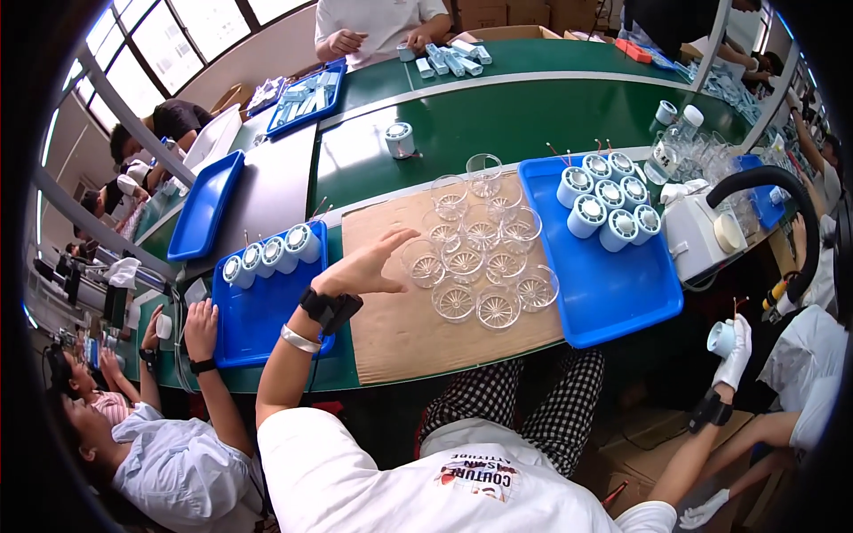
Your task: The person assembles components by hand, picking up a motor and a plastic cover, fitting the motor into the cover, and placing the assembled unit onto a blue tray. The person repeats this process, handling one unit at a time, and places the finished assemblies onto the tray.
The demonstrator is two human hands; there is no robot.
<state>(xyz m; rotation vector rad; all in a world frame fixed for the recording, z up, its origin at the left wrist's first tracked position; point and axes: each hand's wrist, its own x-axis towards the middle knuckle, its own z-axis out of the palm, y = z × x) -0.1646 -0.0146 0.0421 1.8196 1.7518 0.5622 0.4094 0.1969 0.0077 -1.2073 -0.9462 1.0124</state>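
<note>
My left hand [369, 269], bare with a black wrist strap, reaches over the cardboard sheet [382, 342]. Its fingers are spread and hold nothing. Closest to its fingertips is a cluster of clear round plastic cups [463, 259] with spoked bases, standing on the cardboard. Out to the right, away from the table, my white-gloved right hand [736, 354] is closed around a light-blue cylindrical part [721, 338] with thin wires. Similar light-blue cylindrical parts [588, 213] with slotted round tops stand grouped in the blue tray [613, 298] right of the cups.
Left of the cardboard, another blue tray [233, 330] holds a row of similar parts. One part [400, 140] stands on the green conveyor belt [515, 115]. A white machine [697, 233] with a black hose [782, 178] is at the right. Co-workers sit left, right and across.
</note>
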